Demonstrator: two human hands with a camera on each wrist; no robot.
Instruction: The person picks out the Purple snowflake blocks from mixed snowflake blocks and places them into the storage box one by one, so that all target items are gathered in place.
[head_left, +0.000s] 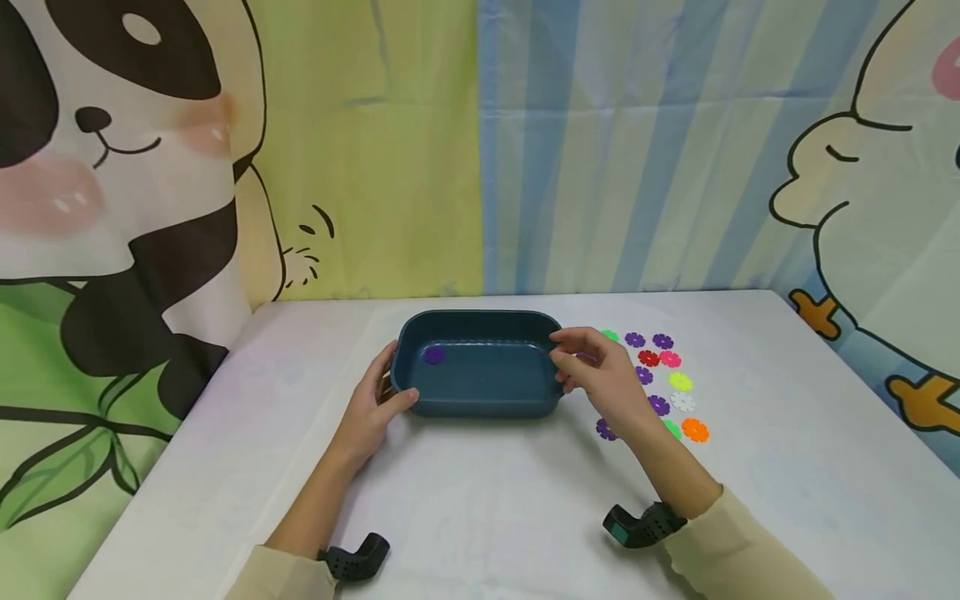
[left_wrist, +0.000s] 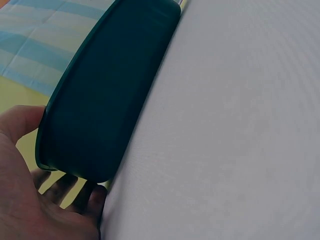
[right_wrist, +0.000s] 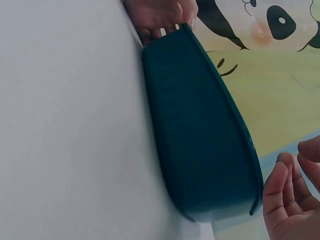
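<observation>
A dark teal rectangular dish point(head_left: 480, 406) with rounded corners sits on the white table. One purple disc-like piece point(head_left: 434, 355) lies inside it, toward the left. My left hand point(head_left: 375, 412) grips the dish's left end, the thumb at the rim and the other fingers around the end wall and low beneath it. At the right end, my right hand point(head_left: 606, 379) is raised beside the rim, its fingers loosely bent. In the right wrist view a gap shows between thumb and fingertips point(right_wrist: 284, 159), with nothing visible in it.
Right of the dish, several flower-shaped pieces lie scattered, among them an orange one point(head_left: 695, 430), a yellow one point(head_left: 681, 382) and a red one point(head_left: 648, 358). My right hand and forearm partly cover this group. Behind the table point(head_left: 480, 517) hangs a printed curtain point(head_left: 375, 167).
</observation>
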